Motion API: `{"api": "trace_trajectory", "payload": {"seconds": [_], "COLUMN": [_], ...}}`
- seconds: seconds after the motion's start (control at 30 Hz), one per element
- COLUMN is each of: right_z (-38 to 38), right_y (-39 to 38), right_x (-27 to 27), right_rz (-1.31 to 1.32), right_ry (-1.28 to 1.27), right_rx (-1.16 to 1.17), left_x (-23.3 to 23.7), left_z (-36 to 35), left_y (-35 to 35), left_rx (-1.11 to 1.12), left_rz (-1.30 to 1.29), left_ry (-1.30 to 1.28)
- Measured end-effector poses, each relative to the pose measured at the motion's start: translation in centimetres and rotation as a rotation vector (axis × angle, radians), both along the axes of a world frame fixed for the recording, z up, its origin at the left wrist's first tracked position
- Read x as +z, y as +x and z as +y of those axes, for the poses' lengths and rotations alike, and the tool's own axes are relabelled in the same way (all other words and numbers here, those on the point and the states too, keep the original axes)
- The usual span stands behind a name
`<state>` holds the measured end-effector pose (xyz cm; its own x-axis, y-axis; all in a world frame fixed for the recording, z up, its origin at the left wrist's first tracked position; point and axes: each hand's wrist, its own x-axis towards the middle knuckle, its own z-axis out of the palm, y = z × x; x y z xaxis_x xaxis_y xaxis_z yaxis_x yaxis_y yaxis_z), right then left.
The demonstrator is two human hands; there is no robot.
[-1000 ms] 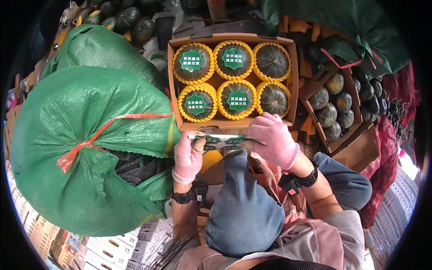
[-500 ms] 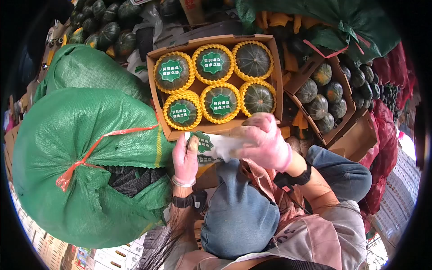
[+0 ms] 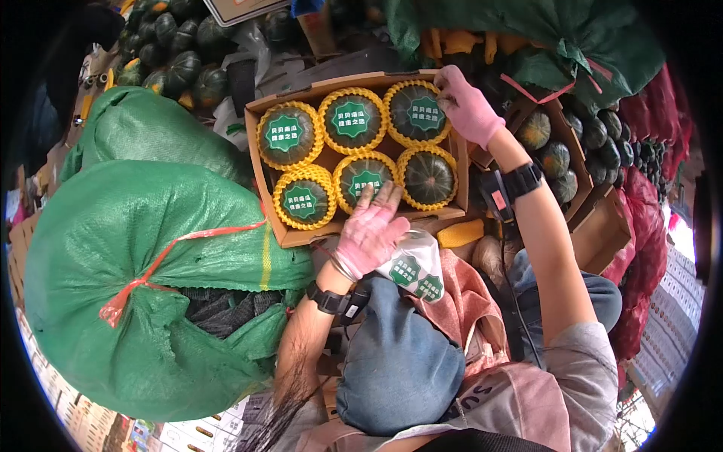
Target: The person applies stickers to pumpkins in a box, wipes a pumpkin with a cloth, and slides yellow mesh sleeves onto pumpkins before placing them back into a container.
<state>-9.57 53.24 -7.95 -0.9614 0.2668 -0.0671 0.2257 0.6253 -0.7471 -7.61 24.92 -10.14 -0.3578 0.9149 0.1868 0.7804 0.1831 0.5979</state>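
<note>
A cardboard box point(image 3: 265, 218) lies open on the ground in front of the person, its long side running left to right with the right end tipped slightly away. It holds six squashes in yellow foam nets, two rows of three. Five carry a round green sticker; the near right squash point(image 3: 429, 178) has none.

The right hand point(image 3: 463, 102), in a pink glove, reaches out on a straight arm to the far right squash point(image 3: 418, 113). Its fingers are pressed together and lie on that squash's outer edge, beside the sticker.

The left hand point(image 3: 369, 230), also gloved, rests palm down with fingers spread on the near middle squash point(image 3: 360, 179). A curled sticker sheet point(image 3: 414, 267) shows just beside its wrist, over the knee, running from upper left to lower right; whether the hand grips it cannot be told.

A second box point(image 3: 595, 226) to the right holds bare squashes. A green sack point(image 3: 151, 301) fills the left.
</note>
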Motion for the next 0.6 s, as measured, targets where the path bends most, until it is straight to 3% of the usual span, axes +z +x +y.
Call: {"api": "trace_trajectory", "payload": {"seconds": [0.13,0.2,0.3,0.33,0.4,0.43,0.53,0.57,0.6], "right_z": [-0.3,-0.8,-1.7,-2.1,-3.1,-4.0,-5.1,-4.3,-4.0], "right_y": [-1.3,-1.6,-1.5,-1.4,-1.5,-2.0,-3.0,-2.9,-2.8], "right_x": [-0.9,-0.5,1.1,0.9,0.6,1.8,3.0,1.2,0.3], "right_rz": [-0.069,-0.216,-0.243,-0.248,-0.284,-0.392,-0.397,-0.195,-0.104], "right_ry": [0.113,0.26,0.197,0.194,0.362,0.459,0.571,0.477,0.124], "right_rx": [0.106,0.087,0.032,0.029,-0.061,-0.085,-0.082,0.039,0.172], "left_x": [0.9,1.0,2.2,2.5,2.2,1.8,2.5,2.4,2.3], "left_z": [-0.2,-0.7,-2.8,-3.0,-4.7,-5.2,-5.1,-5.1,-5.1], "left_y": [-0.2,-0.2,-0.3,0.2,0.8,0.8,0.5,0.4,0.4], "left_rx": [-0.062,-0.018,0.078,0.216,0.465,0.522,0.611,0.601,0.592], "left_rz": [-0.088,-0.179,-0.767,-0.883,-1.044,-1.056,-1.071,-1.022,-0.978], "left_ry": [-0.09,0.014,0.19,0.306,0.237,0.241,0.291,0.279,0.267]}}
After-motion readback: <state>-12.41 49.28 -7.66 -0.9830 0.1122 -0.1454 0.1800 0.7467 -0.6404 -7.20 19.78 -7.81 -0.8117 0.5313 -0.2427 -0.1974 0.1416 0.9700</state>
